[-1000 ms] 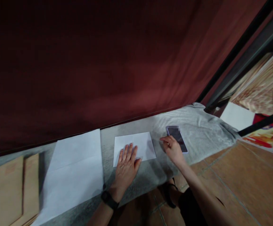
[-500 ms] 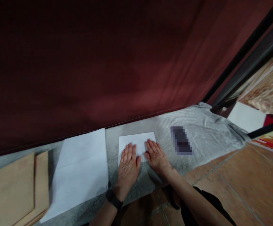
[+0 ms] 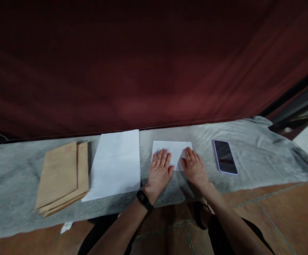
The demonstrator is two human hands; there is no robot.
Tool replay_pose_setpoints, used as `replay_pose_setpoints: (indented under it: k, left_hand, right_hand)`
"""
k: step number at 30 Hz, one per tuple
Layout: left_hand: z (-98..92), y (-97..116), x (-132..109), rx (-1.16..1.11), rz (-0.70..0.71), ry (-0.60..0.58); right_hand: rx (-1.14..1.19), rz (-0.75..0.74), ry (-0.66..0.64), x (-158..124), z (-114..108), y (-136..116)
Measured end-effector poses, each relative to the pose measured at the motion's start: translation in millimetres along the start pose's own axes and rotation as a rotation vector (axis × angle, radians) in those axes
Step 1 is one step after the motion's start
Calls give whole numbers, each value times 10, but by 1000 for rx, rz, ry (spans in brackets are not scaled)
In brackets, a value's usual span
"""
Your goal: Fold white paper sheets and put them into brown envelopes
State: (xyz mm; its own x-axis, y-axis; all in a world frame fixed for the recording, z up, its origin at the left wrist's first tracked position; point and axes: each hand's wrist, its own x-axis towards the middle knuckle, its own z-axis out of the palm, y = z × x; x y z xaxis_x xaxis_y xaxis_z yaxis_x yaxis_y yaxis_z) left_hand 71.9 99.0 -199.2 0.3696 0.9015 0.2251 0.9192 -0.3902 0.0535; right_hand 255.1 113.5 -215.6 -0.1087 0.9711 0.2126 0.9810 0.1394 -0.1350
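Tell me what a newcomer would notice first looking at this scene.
First the two hands: the left hand and right hand lie flat, side by side, on a small white paper in the middle of a grey cloth. Behind them a dark red curtain fills the upper half of the view. Right of the paper lies a phone; to its left, a larger white sheet and stacked brown envelopes.

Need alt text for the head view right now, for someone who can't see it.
The left hand and right hand press flat on a small paper on a grey cloth. A phone lies to the right, a larger sheet and brown envelopes to the left, a red curtain behind.
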Motion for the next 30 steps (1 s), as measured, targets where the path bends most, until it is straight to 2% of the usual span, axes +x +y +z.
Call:
replay_pose_setpoints:
  k: [4, 9, 13, 25, 30]
  left_hand:
    - [13, -2, -5, 0, -4, -15]
    - [40, 15, -12, -27, 12, -19]
    - [72, 41, -14, -42, 15, -28]
    - [85, 32, -44, -84, -31, -43]
    - [102, -1, -61, -113, -30, -10]
  right_hand:
    - [47, 19, 51, 53, 39, 13]
    - [207, -179, -25, 125, 71, -144]
    - [188, -257, -59, 135, 91, -212]
    - [6, -32, 46, 273, 239, 89]
    - [-15, 43, 85, 304, 198, 159]
